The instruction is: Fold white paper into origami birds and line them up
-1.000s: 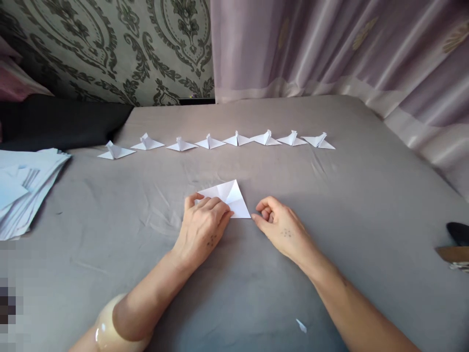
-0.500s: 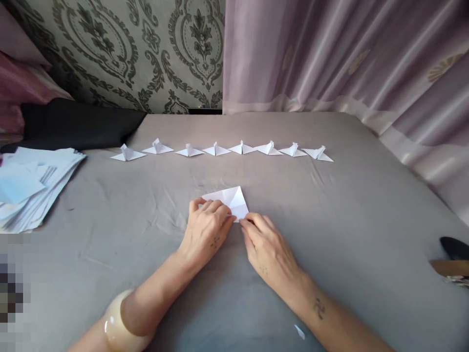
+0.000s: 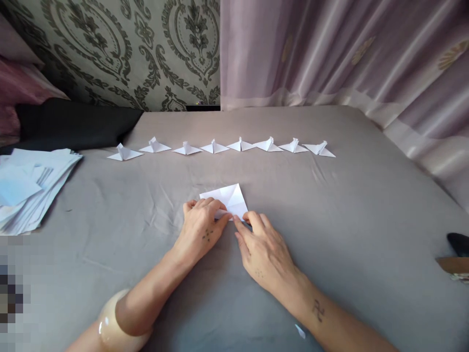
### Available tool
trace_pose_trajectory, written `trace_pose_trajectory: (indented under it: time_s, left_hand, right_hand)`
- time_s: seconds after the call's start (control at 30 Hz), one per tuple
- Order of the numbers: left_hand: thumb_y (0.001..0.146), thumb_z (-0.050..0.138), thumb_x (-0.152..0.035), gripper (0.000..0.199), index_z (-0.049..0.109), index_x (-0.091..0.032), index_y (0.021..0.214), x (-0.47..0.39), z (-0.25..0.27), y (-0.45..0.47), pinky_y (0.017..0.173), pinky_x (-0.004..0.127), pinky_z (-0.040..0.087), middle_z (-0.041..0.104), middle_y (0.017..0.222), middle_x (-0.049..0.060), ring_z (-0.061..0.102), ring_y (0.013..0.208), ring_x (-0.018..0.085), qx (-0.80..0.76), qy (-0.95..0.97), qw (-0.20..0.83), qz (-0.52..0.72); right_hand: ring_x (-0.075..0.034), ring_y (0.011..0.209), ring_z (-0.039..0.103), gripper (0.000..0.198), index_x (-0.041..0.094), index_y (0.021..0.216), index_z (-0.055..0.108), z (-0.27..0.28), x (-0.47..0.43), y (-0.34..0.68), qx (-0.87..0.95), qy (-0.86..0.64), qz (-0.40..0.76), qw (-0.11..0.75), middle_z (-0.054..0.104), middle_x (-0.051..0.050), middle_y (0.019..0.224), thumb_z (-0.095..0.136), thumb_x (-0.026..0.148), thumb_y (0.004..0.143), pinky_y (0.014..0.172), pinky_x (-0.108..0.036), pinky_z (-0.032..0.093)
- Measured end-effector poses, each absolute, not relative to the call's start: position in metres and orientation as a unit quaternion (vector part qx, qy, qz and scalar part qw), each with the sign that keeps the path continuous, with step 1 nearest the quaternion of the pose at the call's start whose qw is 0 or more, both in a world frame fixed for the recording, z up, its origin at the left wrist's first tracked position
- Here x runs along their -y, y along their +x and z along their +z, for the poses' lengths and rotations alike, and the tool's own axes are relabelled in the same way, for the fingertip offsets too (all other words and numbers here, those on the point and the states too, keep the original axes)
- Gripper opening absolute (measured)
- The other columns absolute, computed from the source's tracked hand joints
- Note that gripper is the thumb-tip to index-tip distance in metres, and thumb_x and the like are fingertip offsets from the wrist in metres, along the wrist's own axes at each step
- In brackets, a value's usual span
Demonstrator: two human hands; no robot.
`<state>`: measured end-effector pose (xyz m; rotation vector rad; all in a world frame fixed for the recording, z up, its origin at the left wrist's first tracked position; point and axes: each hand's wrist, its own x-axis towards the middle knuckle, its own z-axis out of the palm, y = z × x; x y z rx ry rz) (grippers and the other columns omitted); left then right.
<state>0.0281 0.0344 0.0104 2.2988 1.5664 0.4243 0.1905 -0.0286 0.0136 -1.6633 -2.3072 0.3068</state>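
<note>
A creased white sheet of paper (image 3: 234, 198) lies on the grey cloth in front of me, its near edge turned up in a narrow fold. My left hand (image 3: 203, 222) covers its left part, with fingers and thumb closed on the folded edge. At the near right corner, my right hand (image 3: 264, 244) presses with the index fingertip on the fold, the thumb lower and apart. Part of the paper is hidden under my left fingers. Beyond it runs a row of several folded white paper birds (image 3: 241, 145).
A stack of white papers (image 3: 47, 195) sits at the left, before a black cloth (image 3: 73, 122). Grey fabric (image 3: 348, 220) covers the surface. A small paper scrap (image 3: 300, 331) lies near my right forearm. A brown and black object (image 3: 454, 265) is at the right edge.
My right index finger has moved left along the paper's near edge, and its thumb has come away from the paper. My left hand keeps its hold. The camera view has shifted slightly.
</note>
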Motion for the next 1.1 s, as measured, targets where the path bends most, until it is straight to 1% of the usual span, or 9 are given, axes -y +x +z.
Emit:
trace_pose_trajectory:
  time_s: [0.13,0.27,0.37,0.5,0.6,0.67,0.83,0.97,1.1]
  left_hand:
    - [0.084,0.051,-0.024,0.012,0.063,-0.020,0.085,-0.035,0.016,0.029,0.083,0.043,0.031,0.070,0.089,0.003,0.063,0.085,0.023,-0.551,0.806,0.171,0.134]
    - [0.081,0.051,-0.022,0.012,0.062,-0.020,0.084,-0.035,0.018,0.028,0.083,0.041,0.032,0.070,0.087,0.003,0.064,0.082,0.021,-0.544,0.812,0.165,0.135]
    - [0.080,0.052,-0.021,0.010,0.061,-0.020,0.084,-0.035,0.018,0.024,0.084,0.041,0.032,0.070,0.087,0.003,0.063,0.078,0.020,-0.521,0.828,0.155,0.135]
    - [0.085,0.050,-0.017,0.013,0.063,-0.021,0.082,-0.035,0.015,0.020,0.089,0.041,0.029,0.069,0.088,0.002,0.061,0.083,0.018,-0.461,0.862,0.128,0.170]
    - [0.090,0.051,-0.018,0.018,0.067,-0.024,0.083,-0.036,0.011,0.022,0.090,0.042,0.028,0.067,0.103,0.004,0.055,0.098,0.021,-0.406,0.884,0.065,0.224]
    - [0.090,0.053,-0.020,0.020,0.070,-0.027,0.083,-0.037,0.007,0.023,0.087,0.041,0.029,0.063,0.110,0.006,0.049,0.102,0.023,-0.386,0.889,0.036,0.243]
    - [0.092,0.051,-0.024,0.024,0.072,-0.030,0.084,-0.037,0.002,0.020,0.082,0.040,0.031,0.059,0.106,0.006,0.045,0.096,0.023,-0.389,0.888,0.015,0.245]
    - [0.093,0.047,-0.020,0.026,0.071,-0.028,0.092,-0.025,0.006,0.010,0.084,0.042,0.033,0.056,0.110,0.009,0.045,0.099,0.025,-0.392,0.894,-0.018,0.214]
    - [0.092,0.042,-0.015,0.030,0.069,-0.026,0.099,-0.010,0.008,-0.001,0.083,0.042,0.035,0.057,0.106,0.010,0.047,0.096,0.024,-0.394,0.900,-0.038,0.181]
  right_hand:
    - [-0.023,0.089,0.052,0.041,0.021,0.134,0.051,0.019,0.026,0.189,0.804,-0.571,0.106,0.126,0.055,-0.011,0.104,0.044,0.022,0.093,0.069,-0.035,0.050]
    - [-0.023,0.090,0.051,0.039,0.018,0.130,0.054,0.021,0.028,0.188,0.801,-0.573,0.104,0.139,0.056,-0.012,0.103,0.046,0.024,0.093,0.068,-0.034,0.050]
    - [-0.021,0.092,0.053,0.030,0.015,0.118,0.060,0.017,0.030,0.191,0.795,-0.575,0.097,0.164,0.057,-0.011,0.101,0.045,0.019,0.092,0.072,-0.033,0.049]
    - [-0.018,0.087,0.056,0.022,0.016,0.090,0.065,0.011,0.029,0.200,0.765,-0.600,0.065,0.226,0.060,-0.008,0.094,0.043,0.016,0.093,0.073,-0.030,0.047]
    - [-0.020,0.088,0.054,0.016,0.016,0.096,0.064,0.011,0.026,0.204,0.751,-0.604,0.007,0.268,0.061,-0.009,0.100,0.049,0.019,0.091,0.075,-0.033,0.044]
    - [-0.021,0.088,0.052,0.017,0.017,0.101,0.063,0.011,0.023,0.204,0.766,-0.588,-0.020,0.258,0.061,-0.009,0.101,0.050,0.017,0.090,0.075,-0.034,0.041]
    - [-0.020,0.081,0.051,0.024,0.018,0.095,0.065,0.008,0.020,0.198,0.823,-0.536,-0.040,0.185,0.061,-0.005,0.083,0.044,0.009,0.091,0.072,-0.034,0.035]
    - [-0.021,0.079,0.050,0.027,0.016,0.101,0.065,0.012,0.024,0.192,0.843,-0.513,-0.070,0.145,0.060,-0.006,0.082,0.045,0.004,0.088,0.071,-0.035,0.034]
    - [-0.022,0.079,0.049,0.026,0.014,0.100,0.064,0.019,0.027,0.186,0.851,-0.506,-0.084,0.108,0.058,-0.009,0.082,0.046,0.002,0.085,0.070,-0.036,0.034]
